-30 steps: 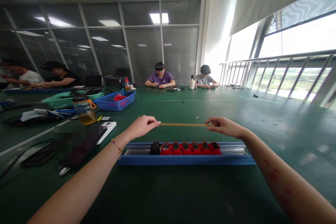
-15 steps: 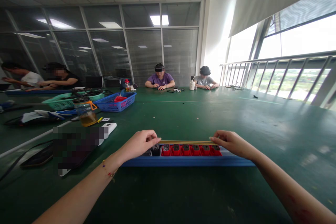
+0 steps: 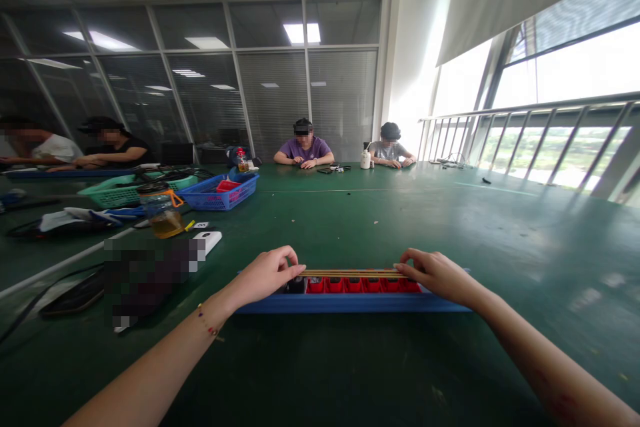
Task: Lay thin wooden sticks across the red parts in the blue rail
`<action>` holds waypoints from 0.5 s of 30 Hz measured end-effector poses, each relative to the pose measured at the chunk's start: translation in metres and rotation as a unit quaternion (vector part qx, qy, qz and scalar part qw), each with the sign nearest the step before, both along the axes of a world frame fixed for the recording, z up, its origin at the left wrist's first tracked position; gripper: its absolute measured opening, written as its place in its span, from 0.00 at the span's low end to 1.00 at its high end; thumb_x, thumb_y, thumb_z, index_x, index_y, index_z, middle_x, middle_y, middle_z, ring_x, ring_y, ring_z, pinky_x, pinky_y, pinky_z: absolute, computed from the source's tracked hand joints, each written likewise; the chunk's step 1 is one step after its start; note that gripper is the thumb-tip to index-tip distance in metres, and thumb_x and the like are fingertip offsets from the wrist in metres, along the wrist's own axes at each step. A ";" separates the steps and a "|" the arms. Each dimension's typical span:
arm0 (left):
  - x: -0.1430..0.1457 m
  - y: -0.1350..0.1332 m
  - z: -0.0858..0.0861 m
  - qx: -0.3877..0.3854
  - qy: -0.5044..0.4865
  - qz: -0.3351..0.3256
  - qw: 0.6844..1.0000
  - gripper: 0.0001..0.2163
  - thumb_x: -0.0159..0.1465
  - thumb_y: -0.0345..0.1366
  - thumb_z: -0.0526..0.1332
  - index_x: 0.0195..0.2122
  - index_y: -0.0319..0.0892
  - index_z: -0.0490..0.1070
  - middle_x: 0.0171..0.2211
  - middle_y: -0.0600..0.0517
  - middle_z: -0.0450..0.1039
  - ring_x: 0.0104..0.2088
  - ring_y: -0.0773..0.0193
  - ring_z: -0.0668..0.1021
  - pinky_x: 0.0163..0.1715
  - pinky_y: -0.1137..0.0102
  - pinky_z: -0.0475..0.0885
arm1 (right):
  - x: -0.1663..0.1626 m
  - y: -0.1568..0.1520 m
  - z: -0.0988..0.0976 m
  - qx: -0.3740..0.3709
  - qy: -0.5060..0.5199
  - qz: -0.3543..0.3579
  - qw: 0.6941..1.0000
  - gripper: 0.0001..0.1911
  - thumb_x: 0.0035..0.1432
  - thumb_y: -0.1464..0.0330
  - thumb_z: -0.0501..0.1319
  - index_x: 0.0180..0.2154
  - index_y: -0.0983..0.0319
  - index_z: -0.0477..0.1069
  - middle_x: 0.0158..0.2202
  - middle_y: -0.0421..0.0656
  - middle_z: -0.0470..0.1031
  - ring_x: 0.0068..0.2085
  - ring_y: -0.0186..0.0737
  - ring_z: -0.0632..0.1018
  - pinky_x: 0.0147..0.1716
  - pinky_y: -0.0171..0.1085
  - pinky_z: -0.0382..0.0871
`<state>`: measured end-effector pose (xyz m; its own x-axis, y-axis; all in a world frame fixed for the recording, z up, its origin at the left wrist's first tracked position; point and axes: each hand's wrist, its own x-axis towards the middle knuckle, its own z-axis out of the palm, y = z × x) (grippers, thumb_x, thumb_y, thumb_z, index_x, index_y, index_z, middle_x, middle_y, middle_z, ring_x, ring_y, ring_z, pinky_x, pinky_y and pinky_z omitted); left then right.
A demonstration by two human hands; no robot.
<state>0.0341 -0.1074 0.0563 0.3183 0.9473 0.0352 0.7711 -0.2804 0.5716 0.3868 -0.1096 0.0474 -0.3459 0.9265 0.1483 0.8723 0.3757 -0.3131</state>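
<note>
Thin yellowish strips point(image 3: 350, 273) stretch side to side between my two hands. My left hand point(image 3: 270, 272) pinches their left end between thumb and fingertips. At the right end, my right hand point(image 3: 431, 272) grips them the same way. Just beneath lies a long blue tray point(image 3: 350, 303), crosswise on the table. Several red cups point(image 3: 353, 286) stand in a row inside it, with dark pieces in them partly hidden by the strips. A black cup point(image 3: 296, 285) sits at the row's left end, beside my left fingers.
On the green table point(image 3: 320, 360), a white-ended object point(image 3: 209, 240) and a dark phone-like item point(image 3: 73, 293) lie left. Behind them stand a jar point(image 3: 167, 217), a blue basket point(image 3: 220, 197) and a green basket point(image 3: 113, 195). Several people sit around the table; a white bottle point(image 3: 365, 159) stands across.
The strips have come slightly nearer to me over the tray and now cover more of the dark pieces. Both hands moved with them, keeping their hold.
</note>
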 end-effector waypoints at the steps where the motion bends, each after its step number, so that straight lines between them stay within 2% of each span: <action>1: 0.000 0.001 -0.001 0.001 0.002 0.000 1.000 0.21 0.56 0.56 0.50 0.35 0.43 0.67 0.22 0.54 0.72 0.23 0.64 0.72 0.21 0.74 0.59 | 0.000 0.000 0.000 0.000 -0.003 -0.001 1.000 0.24 0.57 0.49 0.46 0.37 0.58 0.68 0.21 0.39 0.72 0.21 0.36 0.70 0.20 0.32 0.54; 10: -0.001 0.004 -0.003 0.006 0.012 0.005 1.000 0.22 0.56 0.57 0.49 0.36 0.42 0.67 0.22 0.54 0.71 0.23 0.64 0.72 0.22 0.73 0.60 | -0.002 -0.001 0.000 0.034 -0.012 -0.009 0.999 0.24 0.58 0.49 0.44 0.35 0.58 0.69 0.19 0.40 0.71 0.22 0.37 0.71 0.22 0.33 0.56; 15: -0.001 0.004 -0.002 -0.008 0.022 0.009 1.000 0.24 0.55 0.57 0.49 0.36 0.42 0.68 0.23 0.53 0.71 0.23 0.64 0.72 0.22 0.74 0.59 | -0.001 0.001 -0.002 0.015 -0.021 -0.004 1.000 0.23 0.58 0.49 0.44 0.36 0.57 0.69 0.20 0.40 0.71 0.23 0.39 0.72 0.23 0.34 0.57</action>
